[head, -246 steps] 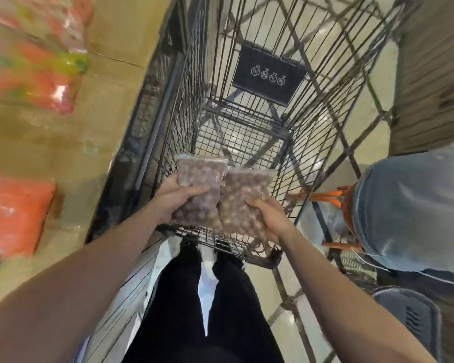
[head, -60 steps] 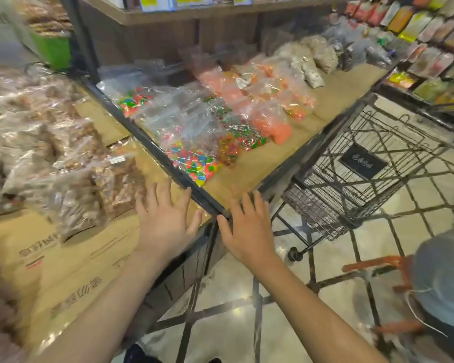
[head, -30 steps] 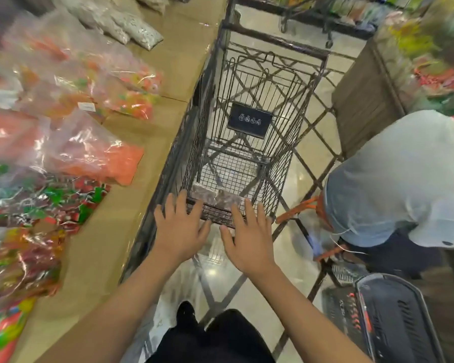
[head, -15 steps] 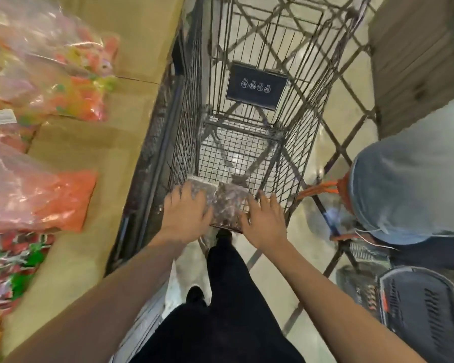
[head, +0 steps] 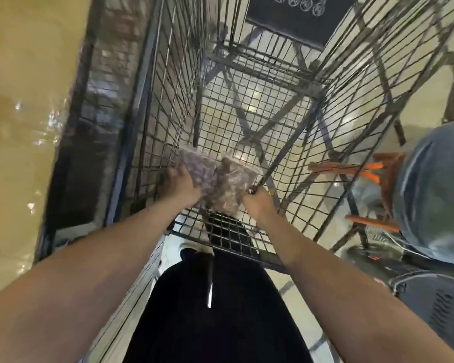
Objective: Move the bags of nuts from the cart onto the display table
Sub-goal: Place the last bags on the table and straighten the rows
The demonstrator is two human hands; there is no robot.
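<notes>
I had both arms reaching down into the cart [head: 247, 106]: left hand [head: 182, 188] gripped the left bag [head: 198, 166], right hand [head: 258, 203] gripped the right bag [head: 233, 184], both bags low inside.

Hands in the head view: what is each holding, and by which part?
Left hand grips the left bag of nuts at its near-left edge; right hand grips the right bag at its near-right edge.

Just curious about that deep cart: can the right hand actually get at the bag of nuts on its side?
Probably yes: the right hand is already at the right bag inside the open-topped cart, nothing between them.
</notes>
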